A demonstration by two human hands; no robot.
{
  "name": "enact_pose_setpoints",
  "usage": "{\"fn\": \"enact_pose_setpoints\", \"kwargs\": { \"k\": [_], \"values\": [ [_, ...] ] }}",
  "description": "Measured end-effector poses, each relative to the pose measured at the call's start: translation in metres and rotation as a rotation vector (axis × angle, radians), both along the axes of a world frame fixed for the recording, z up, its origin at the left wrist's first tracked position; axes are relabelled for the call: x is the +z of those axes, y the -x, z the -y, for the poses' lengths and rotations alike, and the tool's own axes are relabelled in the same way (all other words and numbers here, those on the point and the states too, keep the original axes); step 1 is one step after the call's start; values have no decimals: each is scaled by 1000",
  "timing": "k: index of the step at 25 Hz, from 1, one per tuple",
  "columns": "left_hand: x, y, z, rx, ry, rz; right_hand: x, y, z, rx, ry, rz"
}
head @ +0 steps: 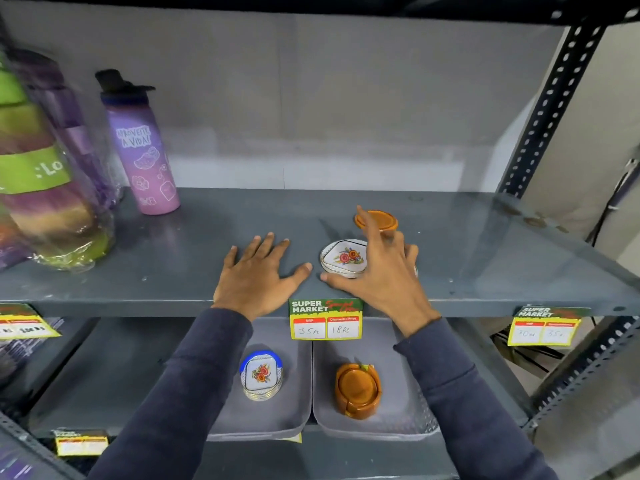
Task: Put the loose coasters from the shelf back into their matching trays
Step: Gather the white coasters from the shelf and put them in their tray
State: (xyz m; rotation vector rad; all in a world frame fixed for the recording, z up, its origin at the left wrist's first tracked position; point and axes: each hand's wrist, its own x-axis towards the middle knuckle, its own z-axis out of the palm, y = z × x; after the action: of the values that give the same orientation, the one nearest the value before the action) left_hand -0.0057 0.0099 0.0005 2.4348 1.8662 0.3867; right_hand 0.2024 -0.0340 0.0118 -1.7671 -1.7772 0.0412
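Observation:
On the grey upper shelf [467, 258] lie two loose coasters: a white floral coaster [341, 258] and, behind it, an orange round coaster [381, 220]. My right hand [381, 271] hovers over the floral coaster, fingers spread, forefinger raised beside the orange one, holding nothing. My left hand [258, 271] lies flat and open on the shelf to the left. On the shelf below, the left grey tray [294, 410] holds a stack of floral coasters [261, 374]. The right grey tray [408, 420] holds an orange coaster holder [356, 388].
A purple water bottle [142, 150] and wrapped bottles [41, 174] stand at the left of the upper shelf. Price tags [325, 318] hang on the shelf's front edge. A perforated steel upright [550, 109] borders the right side.

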Motion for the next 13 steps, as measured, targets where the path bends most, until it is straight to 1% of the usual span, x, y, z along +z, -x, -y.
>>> {"fn": "enact_pose_setpoints", "kwargs": {
  "k": [2, 5, 9, 11, 13],
  "values": [
    [0, 0, -1, 6, -5, 3, -5, 0, -3, -17, 22, 40],
    [0, -1, 0, 16, -6, 13, -4, 0, -4, -33, -20, 4],
    [1, -1, 0, 12, -7, 15, -1, -1, -5, -21, -15, -32],
    [2, 0, 1, 11, 8, 2, 6, 2, -2, 9, -80, -109],
    [3, -1, 3, 14, 21, 1, 20, 7, 8, 43, -229, -151]
  ]
}}
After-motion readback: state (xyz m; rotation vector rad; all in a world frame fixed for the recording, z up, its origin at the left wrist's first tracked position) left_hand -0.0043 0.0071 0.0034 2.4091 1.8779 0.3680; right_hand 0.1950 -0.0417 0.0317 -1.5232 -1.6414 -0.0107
